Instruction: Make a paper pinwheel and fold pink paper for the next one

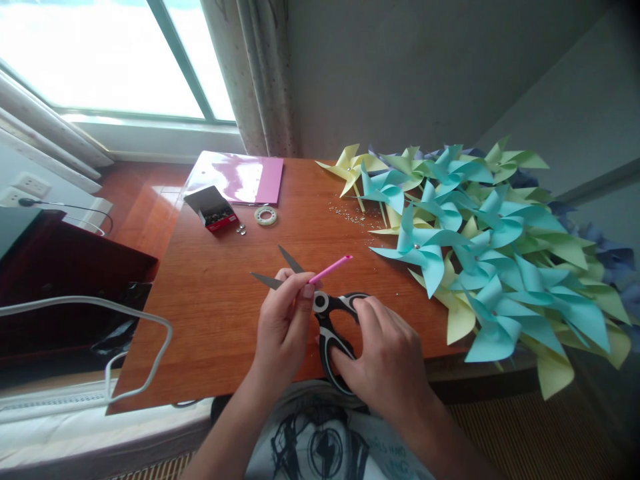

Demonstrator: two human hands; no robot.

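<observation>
My left hand pinches a thin pink straw between thumb and forefinger. The straw slants up to the right, its hollow end showing near the tip. In my right hand is a pair of black-and-grey scissors, with thumb and fingers through the handle loops. The blades are spread apart and point left past my left hand, which covers part of them. Where the straw's other end lies is hidden by my left fingers.
Paper pinwheels in blue, yellow and green pile up on the right. On the wooden table lie a small open box of metal pins, a tape roll, a pink paper pack and scattered beads. A white tube bends over the left edge.
</observation>
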